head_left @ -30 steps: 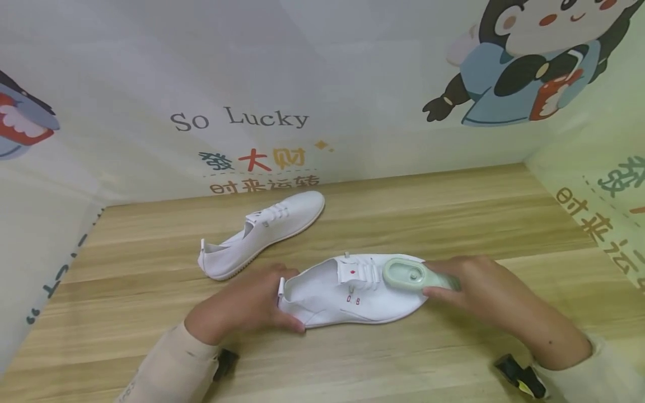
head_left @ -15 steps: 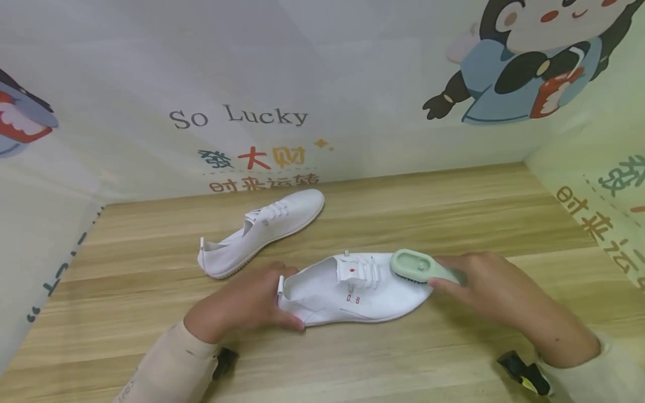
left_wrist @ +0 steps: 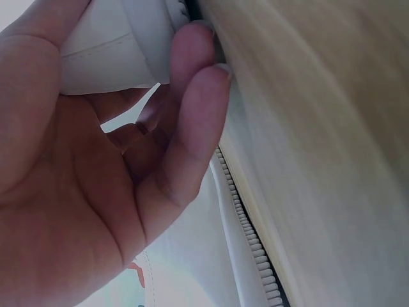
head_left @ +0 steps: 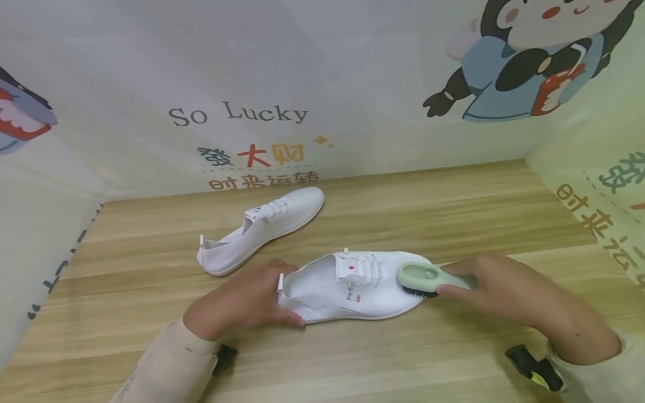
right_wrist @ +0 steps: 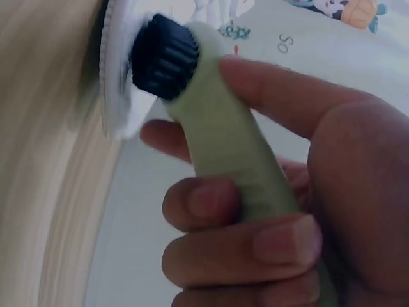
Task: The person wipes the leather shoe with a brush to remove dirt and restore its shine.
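In the head view a white lace-up shoe (head_left: pixel 373 296) with small red marks lies on the wooden table, its toe to the right. My left hand (head_left: pixel 247 299) grips its heel, thumb on the near side; in the left wrist view the fingers (left_wrist: pixel 204 109) curl by the heel's sole edge. A pale green brush (head_left: pixel 418 275) with dark bristles (right_wrist: pixel 167 59) is against the shoe's toe. Its handle is held in my right hand (head_left: pixel 496 285), with several fingers wrapped round it in the right wrist view. The left palm hides part of the heel.
A second white shoe (head_left: pixel 272 226) rests behind, at the left, pointing up and right. Printed white sheeting (head_left: pixel 363 112) walls the back and sides of the wooden table (head_left: pixel 453 218). Black straps or mounts (head_left: pixel 534 366) sit at the wrists.
My right hand and the brush have moved right and slightly down along the toe, and the brush has tilted so its bristles show. The left hand keeps its hold on the heel.
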### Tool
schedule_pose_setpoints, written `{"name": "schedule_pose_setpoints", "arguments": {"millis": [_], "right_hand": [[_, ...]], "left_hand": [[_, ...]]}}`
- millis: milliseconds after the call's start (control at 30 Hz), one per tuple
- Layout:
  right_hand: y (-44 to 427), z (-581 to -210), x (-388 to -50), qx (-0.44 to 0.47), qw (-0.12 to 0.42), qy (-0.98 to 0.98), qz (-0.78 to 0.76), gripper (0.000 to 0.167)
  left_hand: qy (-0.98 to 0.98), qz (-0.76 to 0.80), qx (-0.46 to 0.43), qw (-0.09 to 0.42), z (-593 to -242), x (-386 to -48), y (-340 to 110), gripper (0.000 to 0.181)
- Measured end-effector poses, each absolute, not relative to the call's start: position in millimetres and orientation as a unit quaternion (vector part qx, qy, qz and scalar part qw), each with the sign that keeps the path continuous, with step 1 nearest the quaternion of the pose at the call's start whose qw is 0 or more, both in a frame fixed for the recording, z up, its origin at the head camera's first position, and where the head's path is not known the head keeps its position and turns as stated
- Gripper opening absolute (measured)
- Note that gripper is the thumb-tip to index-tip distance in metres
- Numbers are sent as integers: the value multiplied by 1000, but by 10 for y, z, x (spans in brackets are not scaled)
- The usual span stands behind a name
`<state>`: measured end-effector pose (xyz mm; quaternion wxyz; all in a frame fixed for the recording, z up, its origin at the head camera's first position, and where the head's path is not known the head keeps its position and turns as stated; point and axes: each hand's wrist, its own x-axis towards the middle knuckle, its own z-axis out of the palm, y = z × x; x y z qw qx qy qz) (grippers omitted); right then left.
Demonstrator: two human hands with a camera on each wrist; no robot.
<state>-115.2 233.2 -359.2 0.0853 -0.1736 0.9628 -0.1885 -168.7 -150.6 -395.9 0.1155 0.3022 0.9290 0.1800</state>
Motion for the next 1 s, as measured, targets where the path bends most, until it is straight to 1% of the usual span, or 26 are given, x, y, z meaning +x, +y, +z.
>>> {"name": "schedule_pose_setpoints", "arguments": {"millis": [100, 133, 267, 433, 567, 733, 833, 1000], "right_hand": [[2295, -3629, -1143, -207, 100, 953, -199, 46], [2277, -3644, -1141, -219, 95, 951, -196, 45], [2205, -3692, -1133, -238, 52, 952, -185, 42], [2150, -3740, -1136, -224, -3, 961, -161, 48], [2145, -3750, -1165, -205, -24, 967, -151, 48], [2169, -3709, -1182, -176, -11, 973, -149, 50], [2203, -3680, -1173, -158, 5, 977, -142, 52], [2273, -3615, -1145, -140, 24, 982, -127, 55]], "left_hand": [[926, 181, 308, 118, -3972, -1687, -1509, 63], [926, 181, 309, 118, -3974, -1687, -1510, 63], [929, 176, 305, 112, -3963, -1692, -1511, 67], [930, 167, 307, 113, -3955, -1692, -1511, 71], [932, 169, 298, 119, -3941, -1685, -1505, 69], [933, 171, 294, 121, -3926, -1679, -1494, 68], [931, 171, 299, 123, -3933, -1671, -1489, 67], [934, 166, 293, 118, -3939, -1662, -1490, 69]]}}
